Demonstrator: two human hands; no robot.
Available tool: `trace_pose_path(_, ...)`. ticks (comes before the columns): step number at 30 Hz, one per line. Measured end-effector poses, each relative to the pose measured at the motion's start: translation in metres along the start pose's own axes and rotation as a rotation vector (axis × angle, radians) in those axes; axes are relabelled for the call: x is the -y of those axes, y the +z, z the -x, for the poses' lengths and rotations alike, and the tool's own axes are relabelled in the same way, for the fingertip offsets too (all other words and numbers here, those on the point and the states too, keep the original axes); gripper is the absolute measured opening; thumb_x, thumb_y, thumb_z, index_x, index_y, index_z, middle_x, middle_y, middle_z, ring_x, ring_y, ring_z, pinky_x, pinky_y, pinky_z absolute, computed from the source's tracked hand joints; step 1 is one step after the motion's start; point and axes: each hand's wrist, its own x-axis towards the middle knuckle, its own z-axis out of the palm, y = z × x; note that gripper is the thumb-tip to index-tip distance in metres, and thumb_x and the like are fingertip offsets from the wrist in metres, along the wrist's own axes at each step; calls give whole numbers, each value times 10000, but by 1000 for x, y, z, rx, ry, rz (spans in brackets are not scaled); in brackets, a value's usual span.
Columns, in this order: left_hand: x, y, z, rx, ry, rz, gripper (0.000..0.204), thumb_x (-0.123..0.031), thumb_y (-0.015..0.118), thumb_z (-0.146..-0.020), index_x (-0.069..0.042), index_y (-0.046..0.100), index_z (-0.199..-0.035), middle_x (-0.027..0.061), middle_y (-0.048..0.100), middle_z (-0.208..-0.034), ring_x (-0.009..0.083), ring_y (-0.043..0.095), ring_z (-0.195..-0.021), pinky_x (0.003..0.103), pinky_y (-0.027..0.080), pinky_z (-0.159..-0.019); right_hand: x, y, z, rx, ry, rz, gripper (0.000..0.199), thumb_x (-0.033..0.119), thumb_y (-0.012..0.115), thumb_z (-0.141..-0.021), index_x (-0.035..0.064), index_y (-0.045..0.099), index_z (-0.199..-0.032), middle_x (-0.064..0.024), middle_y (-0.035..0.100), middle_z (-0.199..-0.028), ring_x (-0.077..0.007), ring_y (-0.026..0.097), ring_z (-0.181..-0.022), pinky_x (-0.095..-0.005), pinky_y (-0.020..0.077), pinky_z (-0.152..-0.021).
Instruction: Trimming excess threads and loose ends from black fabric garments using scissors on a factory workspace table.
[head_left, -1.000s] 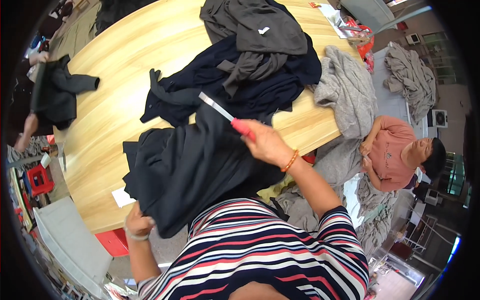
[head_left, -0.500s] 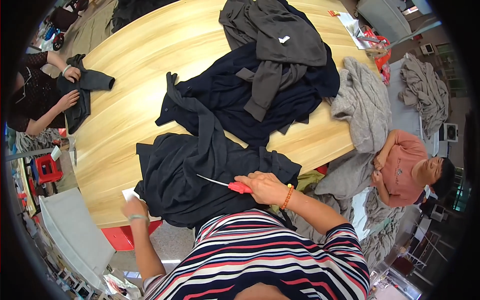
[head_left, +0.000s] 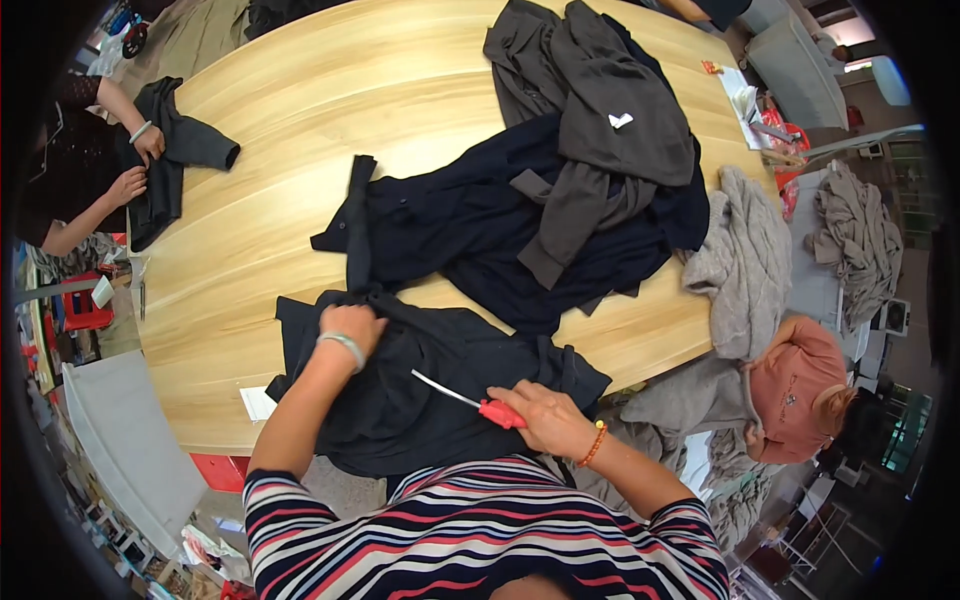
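Note:
A crumpled black garment (head_left: 430, 430) lies along the table's near edge, with one sleeve (head_left: 360, 220) stretched away over a navy garment (head_left: 480, 200). My left hand (head_left: 352, 330) is on the black garment's upper left part, its fingers bent and closed on the cloth near that sleeve. Over the middle of the same garment, my right hand (head_left: 545, 415) grips a red-handled tool (head_left: 500, 414) with a long, thin metal shaft pointing up and left. The exact kind of tool does not show. A white slip of paper (head_left: 257, 403) rests left of the garment.
A brown-grey garment (head_left: 625, 120) is piled on the navy one. Light grey knitwear (head_left: 745, 260) hangs over the table's right edge. One person (head_left: 70, 170) handles a dark garment at the left; another, in a pink shirt (head_left: 795, 390), stands at the right.
My left hand has moved from the white paper up and right onto the black garment. The sleeve now lies straighter. My right hand, still holding the tool, sits slightly lower and further right in view.

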Motion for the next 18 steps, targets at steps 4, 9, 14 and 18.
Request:
trace_pose_path(4,34,-17,19,104,-143,-33,364,-371,570,-898,-31,694,-935,165,692,-941,314,660,-923,403,515,-792,-7,-19,-22,-155,90,-191,447,52,617,-794,84,544,-1235,-137,573,-959,-335,608,-908,-393,513,-755)
trace_pose_path(9,16,-47,-33,-700,190,580,204,-206,646,-858,-42,649,-978,173,648,-1053,345,630,-949,385,510,-815,-14,-40,-45,-175,140,-123,409,90,618,-820,70,540,-1221,-161,611,-999,-354,619,-908,-424,513,-749)
trace_pose_path(14,-17,-14,-117,-629,306,174,647,-377,609,-857,-96,395,-1400,85,328,-1500,327,263,-1395,570,185,-1107,-6,-71,-67,-168,250,-67,374,157,613,-862,98,546,-1225,-218,653,-847,-398,633,-776,-460,502,-706)
trace_pose_path(18,-37,10,-116,-728,349,172,652,-356,633,-824,-119,418,-1392,49,216,-1547,350,132,-1430,691,88,-1059,-11,-92,-86,-99,282,74,366,202,617,-851,117,561,-1202,-212,650,-789,-395,638,-754,-465,504,-677)
